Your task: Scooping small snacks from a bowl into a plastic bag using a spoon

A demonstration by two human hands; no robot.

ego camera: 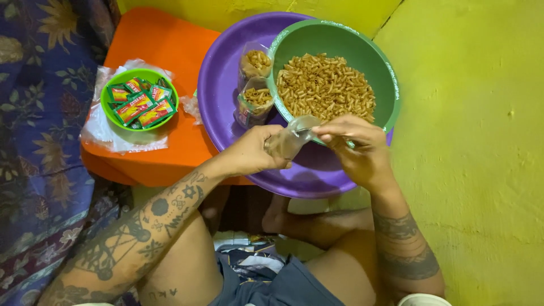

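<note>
— Where the two hands meet, what is listed?

— Item one: small clear plastic bag (292,139), held over the near edge of the purple basin (224,85), just in front of the green bowl (385,62). Left hand (252,153) has its fingers (272,161) wrapped and clamped on the bag's lower part; right hand (354,144) has thumb and fingers (323,131) pinched together on the bag's upper edge. Whether the bag holds anything cannot be told.

— And the vessels?

— Item two: green bowl, resting in the purple basin on its right side, filled with brown fried macaroni (326,85). Item three: two filled clear bags of macaroni (255,85), standing in the basin and touching the bowl's left rim — one behind the other.

— Anything to the left?

— Item four: orange stool (164,45) serving as worktop; the basin sits partly over its right end. Item five: small lime-green bowl (139,99) of red-and-green sachets (136,106), set on a sheet of clear plastic (107,133) on the stool, well apart from both hands. Item six: blue floral cloth (39,113) along the left edge. Item seven: yellow floor (476,170) on the right.
</note>
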